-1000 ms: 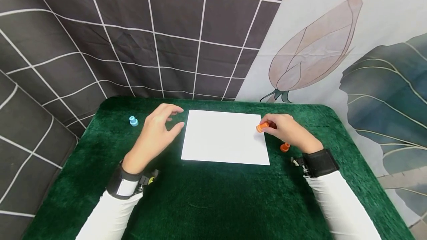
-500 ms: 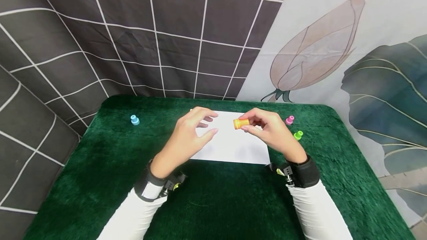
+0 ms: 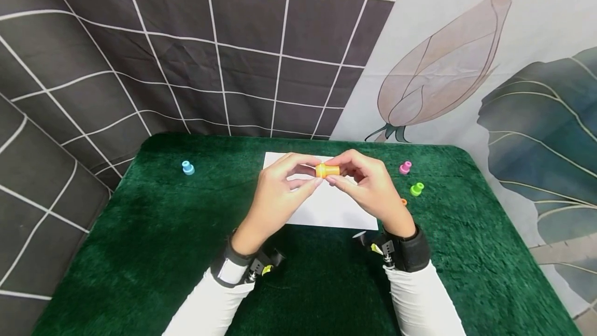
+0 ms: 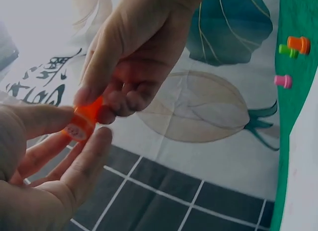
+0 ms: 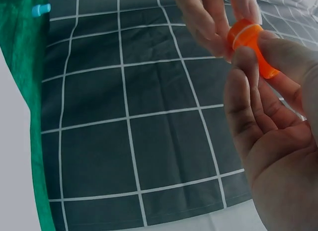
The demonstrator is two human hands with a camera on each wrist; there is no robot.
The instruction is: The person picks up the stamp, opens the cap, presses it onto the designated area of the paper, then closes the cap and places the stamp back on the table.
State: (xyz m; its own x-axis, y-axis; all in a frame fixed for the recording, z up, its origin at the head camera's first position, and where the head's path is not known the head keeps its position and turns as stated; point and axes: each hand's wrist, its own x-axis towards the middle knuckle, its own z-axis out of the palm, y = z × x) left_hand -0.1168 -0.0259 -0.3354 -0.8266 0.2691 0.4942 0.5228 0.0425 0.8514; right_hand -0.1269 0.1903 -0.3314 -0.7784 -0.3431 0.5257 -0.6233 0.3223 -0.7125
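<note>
Above the white paper (image 3: 322,206), an orange-yellow toy stamp (image 3: 328,170) is held sideways between both hands, its wide end to the left. My right hand (image 3: 368,185) pinches the narrow handle between thumb and fingers. The thumb and fingers of my left hand (image 3: 282,185) are around the wide end. In the left wrist view a faint printed mark shows on that end of the stamp (image 4: 79,127). The right wrist view shows the same stamp (image 5: 252,47) with a pale ring near its wide end.
Right of the paper stand a pink stamp (image 3: 405,167), a green stamp (image 3: 417,189) and another orange stamp (image 3: 403,201), mostly hidden by the right wrist. A blue stamp (image 3: 187,168) stands far left on the green cloth (image 3: 186,232). Patterned curtains (image 3: 252,66) hang behind.
My right hand has carried the stamp left from the paper's right edge to its upper middle. The left hand has come in from the left and met the stamp's wide end.
</note>
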